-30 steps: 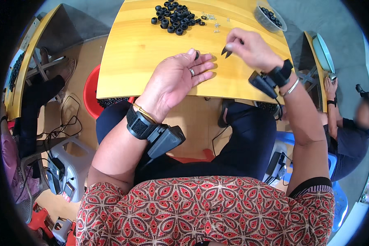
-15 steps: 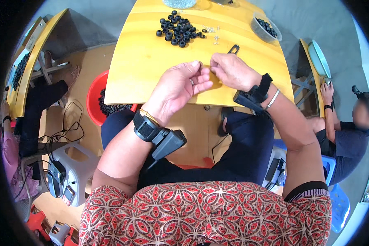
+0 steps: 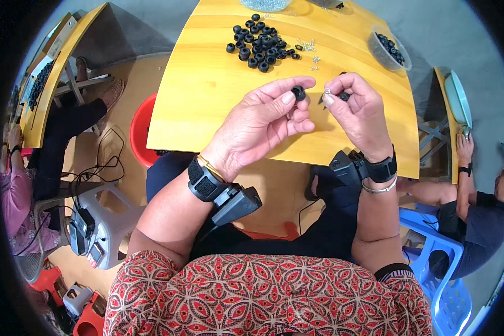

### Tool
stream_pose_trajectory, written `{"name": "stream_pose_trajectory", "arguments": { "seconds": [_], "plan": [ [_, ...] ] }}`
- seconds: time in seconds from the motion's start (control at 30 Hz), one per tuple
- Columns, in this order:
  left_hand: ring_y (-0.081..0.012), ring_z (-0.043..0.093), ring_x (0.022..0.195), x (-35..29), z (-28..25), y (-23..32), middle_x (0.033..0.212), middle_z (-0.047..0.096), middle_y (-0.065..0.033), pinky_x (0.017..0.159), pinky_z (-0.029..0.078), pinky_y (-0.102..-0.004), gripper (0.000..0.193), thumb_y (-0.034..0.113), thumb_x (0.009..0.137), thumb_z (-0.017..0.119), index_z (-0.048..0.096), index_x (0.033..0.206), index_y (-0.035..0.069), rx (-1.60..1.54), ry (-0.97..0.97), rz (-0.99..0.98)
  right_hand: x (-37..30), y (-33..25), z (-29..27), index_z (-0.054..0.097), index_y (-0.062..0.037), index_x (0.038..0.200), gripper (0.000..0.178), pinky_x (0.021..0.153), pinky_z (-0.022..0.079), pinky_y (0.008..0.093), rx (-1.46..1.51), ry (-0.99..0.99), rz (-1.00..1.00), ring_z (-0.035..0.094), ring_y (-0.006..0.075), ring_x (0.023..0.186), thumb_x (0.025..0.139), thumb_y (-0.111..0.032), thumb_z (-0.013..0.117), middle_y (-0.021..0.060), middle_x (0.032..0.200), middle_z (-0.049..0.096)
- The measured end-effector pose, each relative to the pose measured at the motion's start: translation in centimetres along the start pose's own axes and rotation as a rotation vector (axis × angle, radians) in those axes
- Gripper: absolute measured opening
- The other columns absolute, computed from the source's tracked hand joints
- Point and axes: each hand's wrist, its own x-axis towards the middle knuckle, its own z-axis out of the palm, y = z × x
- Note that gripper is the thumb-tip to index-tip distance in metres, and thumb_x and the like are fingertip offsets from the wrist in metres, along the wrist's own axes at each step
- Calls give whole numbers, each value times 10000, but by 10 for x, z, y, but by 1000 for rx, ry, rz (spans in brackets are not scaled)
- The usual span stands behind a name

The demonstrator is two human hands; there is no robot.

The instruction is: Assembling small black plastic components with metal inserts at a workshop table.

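Note:
My left hand [image 3: 263, 115] pinches a round black hollow plastic piece [image 3: 299, 93] between thumb and forefinger, its other fingers loosely curled. To its right, my right hand [image 3: 361, 109] pinches a small silvery spring [image 3: 328, 91] between thumb and forefinger. Another small black thing [image 3: 344, 97] shows beside the right fingers; I cannot tell whether it is held. Dark pointed tips [image 3: 321, 99] of a black tool show behind that hand, the rest mostly hidden. Beyond my hands lies a pile of round black pieces [image 3: 256, 42], with tiny silvery springs [image 3: 307, 46] to its right.
On the yellow table [image 3: 190, 106] stand a clear tub [image 3: 383, 53] of black pieces at right and a clear container [image 3: 266, 4] at the far edge. A red basin [image 3: 143, 126] is at left. Other people sit at both sides, near a blue stool [image 3: 437, 252].
My hands have moved apart, the right one turning and going rightward. The round black piece and the silvery spring have come into view in my fingers. The view has shifted slightly.

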Motion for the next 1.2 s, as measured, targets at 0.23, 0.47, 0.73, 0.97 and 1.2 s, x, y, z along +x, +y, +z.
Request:
{"name": "stream_pose_trajectory", "arguments": {
  "seconds": [0.23,0.47,0.73,0.97,1.2],
  "plan": [
    [-131,505,735,6,3,-1,852,499,-68,708,499,-277,289,86,828,492,458,1098,-13,103,67,41,3,3,-6,498,-18,787,93,425,295,159,-11,-18,-22,388,13,514,729,-9,571,-26,650,488],
    [-123,529,687,7,-3,-2,775,524,-64,662,519,-285,242,102,824,505,503,1028,-28,232,78,66,0,-4,-5,497,-14,814,104,507,356,176,7,12,-82,437,42,584,739,-6,569,-9,681,500],
    [-123,539,677,5,0,-4,775,543,-65,680,523,-303,198,88,832,490,525,988,-27,346,109,110,-4,-18,-6,527,-2,861,114,588,389,173,96,-10,21,472,54,651,752,3,560,-6,732,517],
    [-122,538,686,3,-1,-6,782,545,-61,685,522,-305,162,61,820,503,535,963,-8,514,132,172,-5,-12,4,535,-10,835,106,567,389,167,79,35,-90,485,44,655,740,19,570,2,745,540],
    [-127,550,703,1,4,-6,794,548,-63,687,521,-300,166,61,820,505,526,969,-10,581,162,158,-4,-8,11,540,-20,805,95,536,399,181,-44,7,-168,509,62,608,728,17,580,23,694,562]
  ]
}}
